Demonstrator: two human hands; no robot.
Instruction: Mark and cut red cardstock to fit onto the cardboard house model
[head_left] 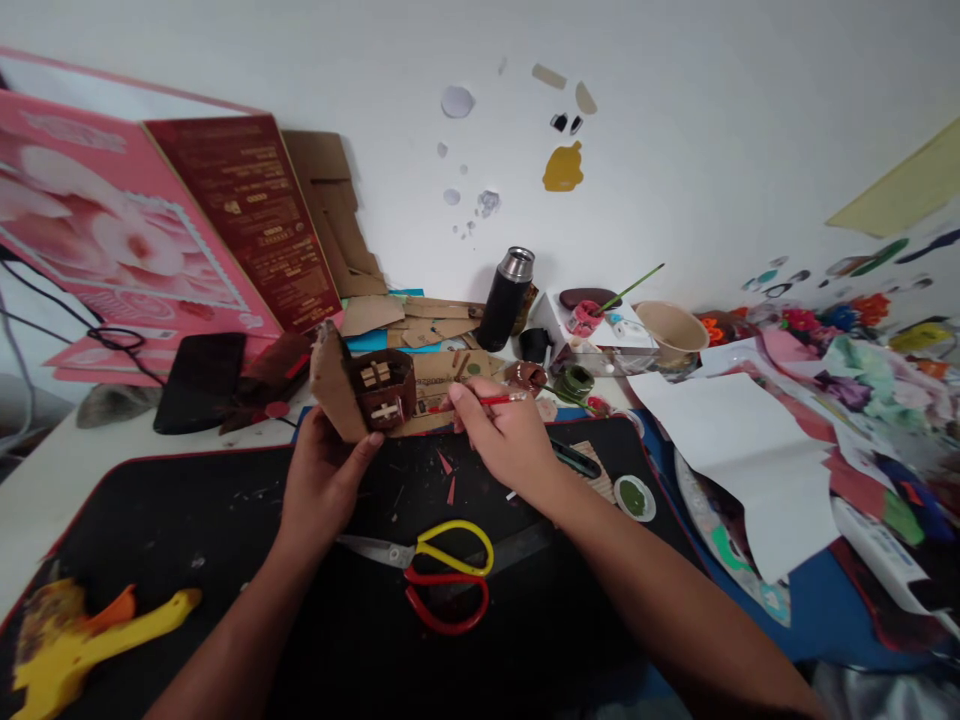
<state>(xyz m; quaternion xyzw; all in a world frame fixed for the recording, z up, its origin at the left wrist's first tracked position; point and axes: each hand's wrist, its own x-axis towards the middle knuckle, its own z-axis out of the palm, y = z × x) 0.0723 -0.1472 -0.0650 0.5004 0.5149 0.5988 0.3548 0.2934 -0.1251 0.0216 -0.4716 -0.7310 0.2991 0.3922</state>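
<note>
My left hand (326,478) grips a small cardboard model house (341,385) from below, with the thumb at its lower edge. Dark brown walls and pale window pieces show on its right side. Just right of the house, my right hand (506,435) pinches a thin red pen-shaped stick (499,400); whether it is a brush or a pencil I cannot tell. Its left end lies close to the house, and contact is unclear. Below both hands, scissors (450,575) with one yellow and one red handle lie on the black mat (360,640).
A yellow glue gun (97,640) lies front left, near a black phone (201,382). Behind stand a black flask (506,300) and cardboard scraps (420,325). To the right are a cutter (576,458), a lid of green paint (634,498) and white paper (742,440).
</note>
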